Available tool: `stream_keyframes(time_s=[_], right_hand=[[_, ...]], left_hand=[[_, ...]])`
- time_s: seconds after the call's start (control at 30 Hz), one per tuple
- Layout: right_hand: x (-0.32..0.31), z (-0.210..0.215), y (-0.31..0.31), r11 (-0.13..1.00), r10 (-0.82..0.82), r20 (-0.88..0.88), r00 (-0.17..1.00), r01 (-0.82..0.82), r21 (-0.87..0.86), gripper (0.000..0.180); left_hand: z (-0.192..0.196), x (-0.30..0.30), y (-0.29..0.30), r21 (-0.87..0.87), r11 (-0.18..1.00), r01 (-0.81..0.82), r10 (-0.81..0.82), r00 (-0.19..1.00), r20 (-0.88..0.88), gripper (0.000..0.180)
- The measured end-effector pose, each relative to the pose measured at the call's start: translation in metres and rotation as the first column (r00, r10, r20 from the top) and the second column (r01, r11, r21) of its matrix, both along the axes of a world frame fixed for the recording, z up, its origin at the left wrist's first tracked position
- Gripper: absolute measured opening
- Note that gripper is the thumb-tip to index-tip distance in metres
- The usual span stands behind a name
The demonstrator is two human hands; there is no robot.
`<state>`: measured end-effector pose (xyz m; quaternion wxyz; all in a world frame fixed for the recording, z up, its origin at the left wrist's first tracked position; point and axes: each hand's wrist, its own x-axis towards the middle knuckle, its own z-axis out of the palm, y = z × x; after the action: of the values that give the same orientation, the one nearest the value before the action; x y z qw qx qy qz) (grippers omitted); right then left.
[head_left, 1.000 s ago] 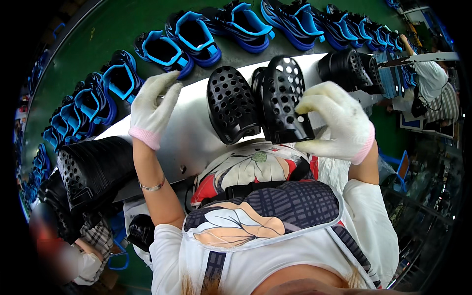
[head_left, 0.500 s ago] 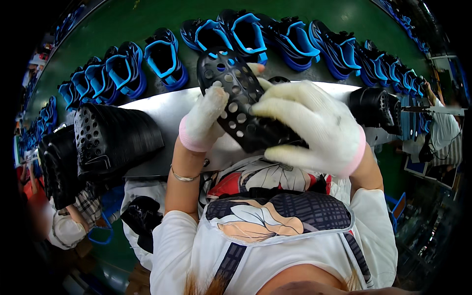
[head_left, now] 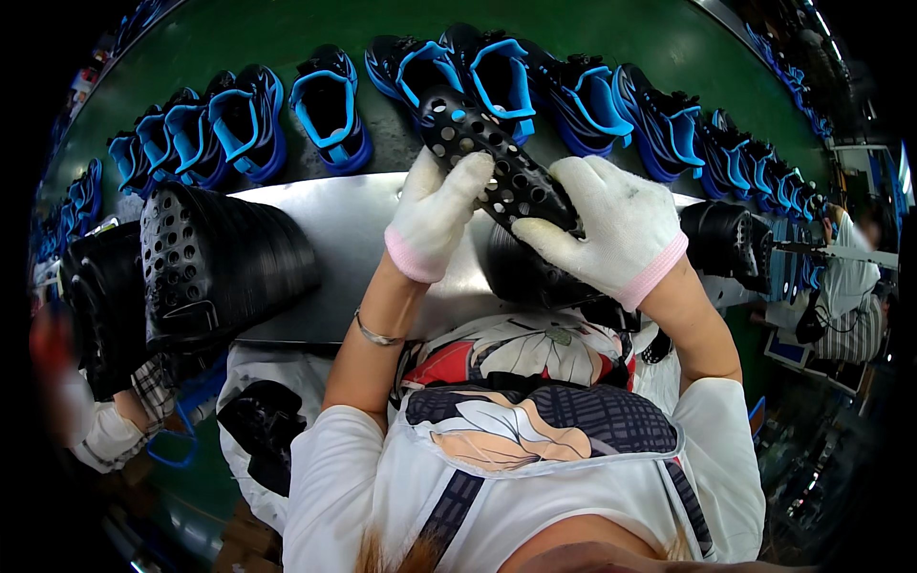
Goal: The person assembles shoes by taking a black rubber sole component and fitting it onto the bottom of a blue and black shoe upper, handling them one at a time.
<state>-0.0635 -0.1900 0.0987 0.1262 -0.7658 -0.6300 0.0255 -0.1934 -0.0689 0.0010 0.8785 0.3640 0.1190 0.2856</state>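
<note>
A long green belt (head_left: 239,57) curves across the top of the view, carrying a row of blue-and-black shoes (head_left: 330,105) set side by side with their openings up. Below it lies a shiny metal worktable (head_left: 353,239), and on its left end rests a large stack of black perforated soles (head_left: 215,263), nested on edge; a smaller black stack (head_left: 721,239) sits at the right end. No package, label or sign can be made out. Held above the table's far edge, just in front of the shoes, is a black perforated insole (head_left: 492,162), long, rounded at the tip, dotted with round holes and tilted from upper left to lower right. The right hand (head_left: 611,224), in a white knit glove with a pink cuff, is clamped around its lower end. The left hand (head_left: 435,215), gloved alike, presses curled fingers against its middle.
</note>
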Motion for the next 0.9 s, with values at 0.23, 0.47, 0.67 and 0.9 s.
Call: stream_keyframes(time_s=[0.23,0.47,0.67,0.9], right_hand=[[0.001,-0.003,0.021,0.993,-0.059,-0.069,0.996,0.051,-0.107,0.036],[0.037,-0.008,0.078,0.911,-0.127,-0.051,0.991,0.096,-0.402,0.054],[0.054,-0.003,0.146,0.832,-0.042,-0.005,0.999,0.032,-0.554,0.057],[0.012,-0.040,0.215,0.778,0.003,0.154,0.988,0.094,-0.621,0.035]], left_hand=[[-0.016,0.008,0.016,-0.096,0.990,0.101,-0.100,0.995,0.012,0.044],[-0.021,0.007,0.035,0.658,0.752,0.025,0.428,0.742,-0.517,0.041],[-0.061,0.013,0.048,0.913,0.404,0.064,0.625,0.710,-0.326,0.050],[-0.047,0.030,0.073,0.736,0.469,0.489,0.543,0.497,-0.677,0.039]])
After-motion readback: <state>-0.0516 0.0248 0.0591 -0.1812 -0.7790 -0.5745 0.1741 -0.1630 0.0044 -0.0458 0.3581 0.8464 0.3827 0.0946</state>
